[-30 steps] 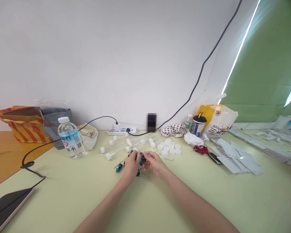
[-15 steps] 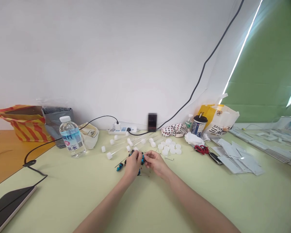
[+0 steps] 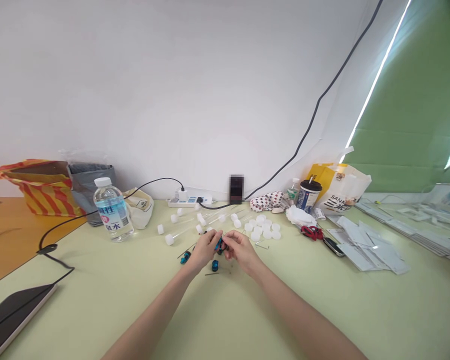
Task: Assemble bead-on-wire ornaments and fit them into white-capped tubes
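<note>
- Blue part [image 3: 219,245]: a small blue-and-black piece, lifted just off the table [image 3: 247,315], between my two hands and a little in front of the scattered white caps [image 3: 262,228]. It is too small for me to make out any detail.
- Left hand [image 3: 204,249]: fingertips drawn together on the near-left side of the blue part, pinching it.
- Right hand [image 3: 240,249]: fingertips closed on the opposite side of the same piece, so both hands meet on it, touching or nearly so.
- Loose blue pieces: one [image 3: 215,265] lies on the table just under the hands, another [image 3: 185,258] just left of the left wrist.
- Thin pin [image 3: 212,273]: lies flat beside the nearer loose piece. A second pin [image 3: 261,245] lies right of the right hand.
- Clear tubes [image 3: 180,233] with white stoppers: lying behind the left hand, near it but apart.
- Water bottle [image 3: 113,210]: upright, well to the left.
- Red-handled tool [image 3: 310,231] and paper cards [image 3: 367,246]: well to the right.
- Step in hand, as I judge it: fine two-handed fingertip work on the one blue part, held in the air.
- What a further move calls for, in my judgement: a steady pinch from one hand while the other shifts, since a piece this small would slip easily and drop among the look-alike pieces below.
</note>
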`<state>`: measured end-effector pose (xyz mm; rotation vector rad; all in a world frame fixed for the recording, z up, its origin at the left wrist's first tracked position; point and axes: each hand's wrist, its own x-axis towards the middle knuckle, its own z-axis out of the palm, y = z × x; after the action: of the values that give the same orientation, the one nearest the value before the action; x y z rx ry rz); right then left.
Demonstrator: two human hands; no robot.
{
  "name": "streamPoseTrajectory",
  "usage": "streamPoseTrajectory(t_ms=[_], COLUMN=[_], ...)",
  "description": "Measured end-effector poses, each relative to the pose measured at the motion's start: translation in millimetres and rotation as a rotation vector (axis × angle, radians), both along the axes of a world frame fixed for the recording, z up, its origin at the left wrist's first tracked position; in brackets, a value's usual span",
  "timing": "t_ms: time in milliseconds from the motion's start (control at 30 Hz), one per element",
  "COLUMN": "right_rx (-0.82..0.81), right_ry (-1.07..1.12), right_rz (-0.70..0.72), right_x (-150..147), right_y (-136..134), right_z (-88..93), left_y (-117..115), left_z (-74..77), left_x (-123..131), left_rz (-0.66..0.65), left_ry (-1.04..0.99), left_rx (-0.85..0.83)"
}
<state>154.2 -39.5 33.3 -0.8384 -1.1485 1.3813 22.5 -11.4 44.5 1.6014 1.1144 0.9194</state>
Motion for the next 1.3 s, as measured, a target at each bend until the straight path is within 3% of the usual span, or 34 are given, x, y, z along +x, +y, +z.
streamPoseTrajectory(t_ms=[100,167,300,400,700,800,933,1100,1300], right_rx=[0.105,0.154,0.104,0.038,0.086,0.108,0.245,0.288,0.387], right_ry=[-0.1,-0.159,-0.171,-0.128,-0.184,-0.336,-0.784,-1.085,-1.16], right_rz=[0.028,0.03,-0.036,-0.068,-0.055,-0.266,-0.506,-0.474,-0.521], right_x=[-3,-4,0,4,1,9,26,31,19], right_y=[-5,-6,-2,2,-1,8,17,17,7], right_z=[2.9,2.9,-1.5,-4.2,0.0,-11.0,-28.9,-40.0,-30.1], left_y=[5,5,-2,-4,7,8,10,12,8], left_z=[-1.7,0.2,9.5,13.2,0.2,-2.1,-10.3,-17.3,-12.9], left_x=[-4,-7,-13,-15,-13,-16,-18,-23,-27], left_rz=[0.121,0.109,-0.136,-0.223,0.0,0.06,0.096,0.052,0.066], left_ry=[0.175,0.207,0.045,0.01,0.215,0.304,0.492,0.561,0.747], left_rx=[0.045,-0.018,-0.148,-0.128,0.086,0.185,0.334,0.469,0.5])
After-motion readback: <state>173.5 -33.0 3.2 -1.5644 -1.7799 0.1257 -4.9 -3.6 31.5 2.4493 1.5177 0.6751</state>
